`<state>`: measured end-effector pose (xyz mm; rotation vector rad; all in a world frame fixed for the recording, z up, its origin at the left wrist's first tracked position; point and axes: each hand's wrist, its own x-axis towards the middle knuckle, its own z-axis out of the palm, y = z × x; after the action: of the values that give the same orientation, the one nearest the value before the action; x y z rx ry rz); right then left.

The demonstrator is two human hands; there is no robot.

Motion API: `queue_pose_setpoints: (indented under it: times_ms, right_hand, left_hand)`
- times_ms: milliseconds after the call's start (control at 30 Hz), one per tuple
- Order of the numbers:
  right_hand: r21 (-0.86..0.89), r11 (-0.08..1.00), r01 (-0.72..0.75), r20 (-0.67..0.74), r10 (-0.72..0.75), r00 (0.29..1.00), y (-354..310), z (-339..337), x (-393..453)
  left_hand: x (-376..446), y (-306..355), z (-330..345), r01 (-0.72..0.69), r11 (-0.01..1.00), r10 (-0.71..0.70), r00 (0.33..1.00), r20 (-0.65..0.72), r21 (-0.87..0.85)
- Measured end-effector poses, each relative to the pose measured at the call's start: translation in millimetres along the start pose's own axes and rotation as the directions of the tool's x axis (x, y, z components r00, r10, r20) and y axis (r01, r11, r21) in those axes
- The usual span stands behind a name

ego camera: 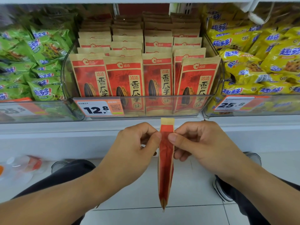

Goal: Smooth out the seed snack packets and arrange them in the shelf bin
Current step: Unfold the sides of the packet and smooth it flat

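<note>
red-and-kraft paper seed packet point(166, 159) held edge-on below clear plastic shelf bin point(217, 82), out in front of it, not yet placed. left hand point(136, 143) and right hand point(199, 142) both pinched narrow on packet's upper part, thumbs pressed against opposite faces. smoothing judged in hand: thumbs best drawn downward along faces, seeds spread evenly, top seal kept straight. front-row packets point(157, 75) stood upright; rightmost one tilted. slot to be chosen after flattening, label faced forward.

Bright even light, wide-angle bowing, blurred softness toward the edges
</note>
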<state>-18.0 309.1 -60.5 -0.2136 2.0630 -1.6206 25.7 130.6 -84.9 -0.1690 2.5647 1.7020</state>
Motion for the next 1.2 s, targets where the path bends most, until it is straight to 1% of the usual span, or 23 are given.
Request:
queue_pose_setpoints:
  times_ms: [200, 267, 333, 367, 433, 500, 600, 767, 800, 867, 900, 933, 1000, 1067, 1200]
  right_hand:
    - [0.006, 0.999, -0.04, -0.015, 0.04, 0.999, -2.1, 0.9, 0.3]
    - [0.017, 0.996, -0.085, -0.035, 0.085, 0.996, -2.6, 0.8, 0.8]
    - [0.024, 0.992, -0.126, -0.067, 0.127, 0.99, -4.0, -1.1, 2.0]
    - [0.023, 0.99, -0.137, -0.086, 0.139, 0.987, -4.9, -2.8, 2.7]
    - [0.029, 0.988, -0.15, -0.122, 0.152, 0.981, -7.2, -6.6, 3.9]
    - [0.033, 0.989, -0.147, -0.139, 0.15, 0.979, -8.9, -10.4, 4.7]
    - [-0.014, 0.993, -0.114, -0.127, 0.111, 0.986, -9.1, -13.1, 4.8]
    - [-0.115, 0.992, -0.044, -0.138, 0.028, 0.99, -7.6, -13.1, 2.0]
    - [-0.16, 0.987, -0.035, -0.121, 0.015, 0.992, -8.3, -13.2, 0.7]
    - [-0.336, 0.941, -0.033, -0.029, 0.024, 0.999, -8.5, -14.5, -2.8]
    - [-0.445, 0.894, -0.051, 0.042, 0.077, 0.996, -9.0, -14.4, -5.5]
    - [-0.543, 0.836, -0.073, 0.116, 0.161, 0.98, -9.5, -13.3, -8.6]
    - [-0.656, 0.749, -0.092, 0.226, 0.312, 0.923, -8.8, -9.1, -13.6]
    - [-0.657, 0.749, -0.082, 0.278, 0.342, 0.897, -6.3, -5.0, -15.6]
    - [-0.546, 0.827, -0.136, 0.326, 0.359, 0.875, -6.1, -5.6, -14.2]
  left_hand:
    - [0.9, 2.3, -3.1, 0.015, 1.0, -0.015, 1.0, 0.022, 0.007]
    - [-0.9, 5.9, -5.1, 0.047, 0.998, -0.051, 0.996, 0.079, 0.047]
    - [-5.2, 9.6, -5.5, 0.075, 0.987, -0.099, 0.981, 0.169, 0.145]
    - [-7.8, 10.4, -4.9, 0.066, 0.972, -0.114, 0.972, 0.204, 0.227]
    - [-13.2, 12.5, -2.6, 0.016, 0.924, -0.131, 0.952, 0.277, 0.382]
    - [-17.3, 15.0, -0.5, -0.02, 0.897, -0.152, 0.923, 0.352, 0.441]
    - [-17.5, 15.2, 0.3, -0.025, 0.897, -0.174, 0.898, 0.404, 0.441]
    - [-16.1, 14.7, 0.5, -0.025, 0.908, -0.16, 0.902, 0.402, 0.417]
    - [-16.1, 14.6, 0.9, -0.005, 0.921, -0.165, 0.9, 0.404, 0.389]
    - [-15.5, 13.9, 1.5, 0.057, 0.944, -0.189, 0.9, 0.393, 0.324]
    - [-15.0, 13.3, 1.5, 0.079, 0.95, -0.197, 0.903, 0.382, 0.303]
    - [-14.5, 12.7, 1.4, 0.088, 0.952, -0.198, 0.907, 0.372, 0.292]
    - [-14.1, 12.1, 1.1, 0.08, 0.951, -0.191, 0.91, 0.367, 0.297]
    - [-14.7, 12.2, 1.0, 0.059, 0.947, -0.181, 0.911, 0.37, 0.316]
    - [-15.1, 12.2, 2.2, 0.034, 0.934, -0.176, 0.91, 0.375, 0.355]
